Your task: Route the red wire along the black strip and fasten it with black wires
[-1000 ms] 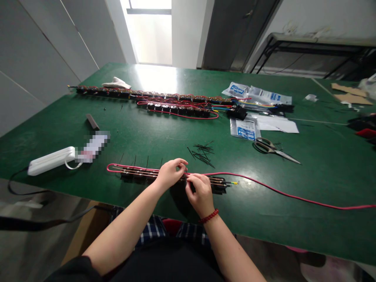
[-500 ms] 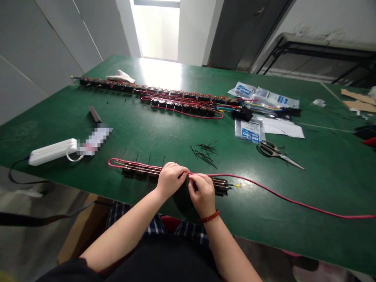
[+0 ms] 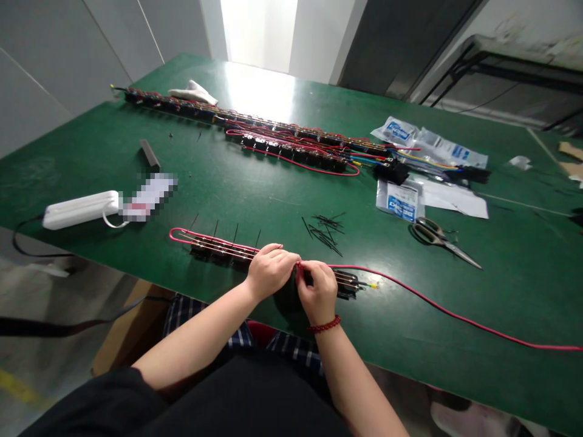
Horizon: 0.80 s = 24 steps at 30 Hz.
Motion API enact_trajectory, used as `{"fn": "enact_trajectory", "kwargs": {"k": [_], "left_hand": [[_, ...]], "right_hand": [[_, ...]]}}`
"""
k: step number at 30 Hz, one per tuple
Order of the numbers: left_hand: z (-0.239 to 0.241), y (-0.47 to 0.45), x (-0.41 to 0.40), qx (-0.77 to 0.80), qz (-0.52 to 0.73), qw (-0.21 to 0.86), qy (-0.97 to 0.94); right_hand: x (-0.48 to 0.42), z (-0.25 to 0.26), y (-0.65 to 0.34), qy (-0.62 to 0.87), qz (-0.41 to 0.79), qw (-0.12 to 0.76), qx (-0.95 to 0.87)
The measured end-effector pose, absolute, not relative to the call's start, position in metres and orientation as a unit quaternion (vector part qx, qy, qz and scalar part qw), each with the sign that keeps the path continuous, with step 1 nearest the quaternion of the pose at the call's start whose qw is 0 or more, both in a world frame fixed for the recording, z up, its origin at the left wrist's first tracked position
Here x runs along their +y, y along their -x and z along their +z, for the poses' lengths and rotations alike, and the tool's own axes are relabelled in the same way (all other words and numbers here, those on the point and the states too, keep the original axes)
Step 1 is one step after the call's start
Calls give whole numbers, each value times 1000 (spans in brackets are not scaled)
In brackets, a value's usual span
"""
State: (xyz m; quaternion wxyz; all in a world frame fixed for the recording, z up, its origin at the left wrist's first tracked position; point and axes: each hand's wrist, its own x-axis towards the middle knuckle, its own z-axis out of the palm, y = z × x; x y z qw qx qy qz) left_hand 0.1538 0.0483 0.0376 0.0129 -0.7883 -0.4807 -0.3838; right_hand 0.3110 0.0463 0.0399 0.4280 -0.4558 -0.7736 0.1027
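My left hand (image 3: 273, 269) and my right hand (image 3: 319, 286) meet over a black terminal strip (image 3: 214, 250) with bare metal rods along it. Both are closed in a pinch, fingertips nearly touching, on a red wire (image 3: 410, 288) that runs along the strip. The wire loops back at the strip's left end and trails off to the right. Thin black ties (image 3: 235, 232) stick up from the left half of the strip. My hands cover its middle, so any tie between the fingertips is hidden. A yellow-green wire end (image 3: 371, 285) shows at the right.
Loose black ties (image 3: 325, 232) lie beyond my hands. Scissors (image 3: 444, 241) and plastic packets (image 3: 398, 200) are to the right. Longer wired strips (image 3: 273, 124) stretch across the back of the green table (image 3: 218, 188). A white power strip (image 3: 82, 209) lies at left.
The view has shifted and tilted slightly. My fingertips have drawn closer together over the strip, and some red now shows between them. The wire and ties look otherwise unchanged.
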Motion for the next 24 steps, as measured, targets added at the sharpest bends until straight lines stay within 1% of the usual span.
{"fn": "enact_trajectory", "kwargs": {"k": [4,12,18,24], "left_hand": [[36,-153,49,-486,-400,-1,777],[35,-151,49,-487,-393,-29,779],[35,-154,51,-525,-362,-16,770],[38,-154,52,-522,-342,-10,782]], "right_hand": [[46,39,-311,455,113,434,-769],[46,39,-310,457,115,432,-769],[46,40,-309,457,109,432,-770],[46,39,-309,457,112,439,-766]]}}
